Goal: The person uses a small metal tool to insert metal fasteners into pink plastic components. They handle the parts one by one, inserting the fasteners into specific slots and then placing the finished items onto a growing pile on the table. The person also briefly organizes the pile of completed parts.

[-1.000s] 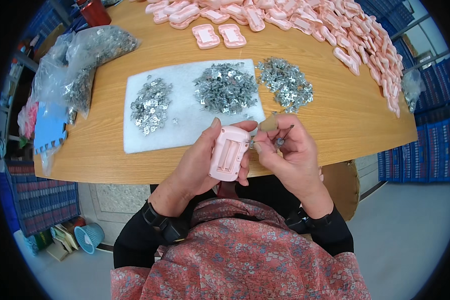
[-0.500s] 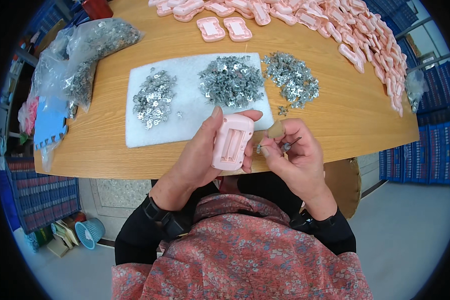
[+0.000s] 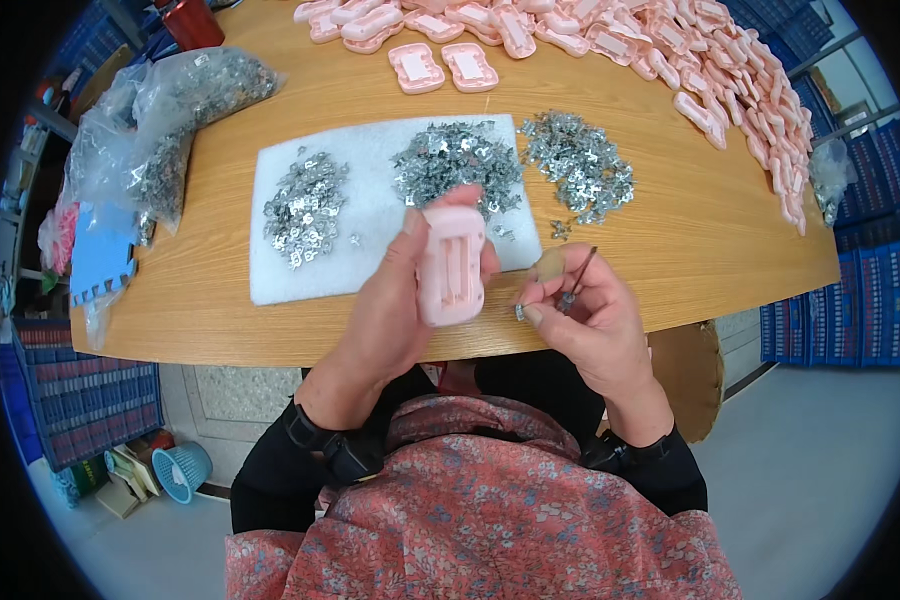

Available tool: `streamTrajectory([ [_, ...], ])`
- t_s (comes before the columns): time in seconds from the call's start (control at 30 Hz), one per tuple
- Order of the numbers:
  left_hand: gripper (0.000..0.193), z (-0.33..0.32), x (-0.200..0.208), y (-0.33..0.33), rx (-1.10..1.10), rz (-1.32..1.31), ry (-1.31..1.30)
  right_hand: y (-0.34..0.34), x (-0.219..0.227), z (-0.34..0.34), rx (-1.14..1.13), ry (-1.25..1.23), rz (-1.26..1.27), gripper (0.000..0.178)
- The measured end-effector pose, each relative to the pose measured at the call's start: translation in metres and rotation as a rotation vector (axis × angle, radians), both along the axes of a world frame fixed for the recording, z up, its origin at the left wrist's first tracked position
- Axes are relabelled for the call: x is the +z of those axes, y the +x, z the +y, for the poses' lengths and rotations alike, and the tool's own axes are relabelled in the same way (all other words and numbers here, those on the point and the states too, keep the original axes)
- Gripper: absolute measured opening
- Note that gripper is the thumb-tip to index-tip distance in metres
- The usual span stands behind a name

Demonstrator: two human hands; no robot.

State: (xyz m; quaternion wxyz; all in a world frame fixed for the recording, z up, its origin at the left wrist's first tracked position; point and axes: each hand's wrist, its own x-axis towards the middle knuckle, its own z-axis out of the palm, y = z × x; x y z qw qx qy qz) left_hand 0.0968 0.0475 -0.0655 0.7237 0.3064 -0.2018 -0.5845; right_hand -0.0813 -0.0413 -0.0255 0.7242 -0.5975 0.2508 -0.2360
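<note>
My left hand is wrapped round a pink plastic battery case, its oblong battery compartment facing up. The case is held above the table's near edge and is slightly blurred. To its right, my right hand pinches a small metal battery contact between thumb and forefinger, apart from the case. A thin dark-shafted tool lies across the same hand's fingers, its kind unclear. A tan cover sits on a right fingertip. Beyond the hands, a white foam sheet bears two piles of metal contacts.
Another pile of metal pieces lies right of the foam. Many pink cases are heaped along the far right, with two cases set apart. Plastic bags of metal parts and a blue foam mat occupy the left side.
My left hand has shifted the pink case a little left and away from me. My right hand keeps its pinch on the contact, and the tool in it has turned more upright.
</note>
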Motion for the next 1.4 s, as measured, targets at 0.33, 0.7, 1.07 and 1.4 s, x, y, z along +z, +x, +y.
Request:
streamTrajectory([
  [0.33,0.062,-0.011,0.017,-0.011,0.081,-0.023,-0.118,0.002,-0.023,-0.021,-0.031,0.106,-0.048,0.031],
  [0.7,0.065,0.006,0.022,-0.01,-0.185,0.154,0.079,-0.019,-0.014,-0.037,0.007,-0.059,0.057,0.031],
  [1.07,0.055,0.001,0.018,-0.007,-0.653,-0.136,0.294,-0.03,0.0,-0.037,0.263,-0.141,0.233,0.019],
  [1.4,0.044,-0.003,0.006,-0.017,-0.44,0.123,0.411,-0.017,-0.01,-0.022,-0.012,-0.4,0.16,0.019],
])
